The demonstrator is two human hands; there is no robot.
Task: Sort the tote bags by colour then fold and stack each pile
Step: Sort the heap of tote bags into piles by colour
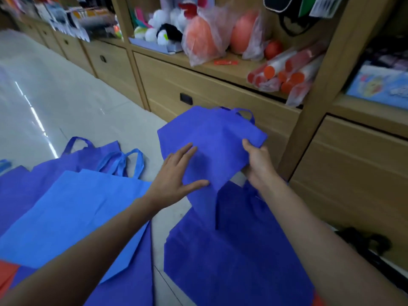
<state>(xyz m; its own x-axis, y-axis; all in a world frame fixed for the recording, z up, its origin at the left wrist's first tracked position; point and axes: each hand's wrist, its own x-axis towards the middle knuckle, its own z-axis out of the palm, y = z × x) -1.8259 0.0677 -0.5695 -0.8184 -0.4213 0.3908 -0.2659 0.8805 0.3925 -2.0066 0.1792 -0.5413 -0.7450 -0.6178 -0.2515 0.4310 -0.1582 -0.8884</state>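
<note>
Pale floor point(55, 85): dark blue bags point(231, 261), light blue bag point(77, 217) lying flat.

Bright floor point(39, 89) glare; blurred edges

A dark blue tote bag point(212, 138) was up off the floor in the middle of the frame, bent and wrinkled, with its handles at the top. A light blue tote bag point(72, 217) lay flat at the lower left, on top of a second dark blue bag point(44, 175). At the bottom middle lay flat dark blue bags point(231, 261). A red cloth corner point(6, 277) showed at the lower left edge.
</note>
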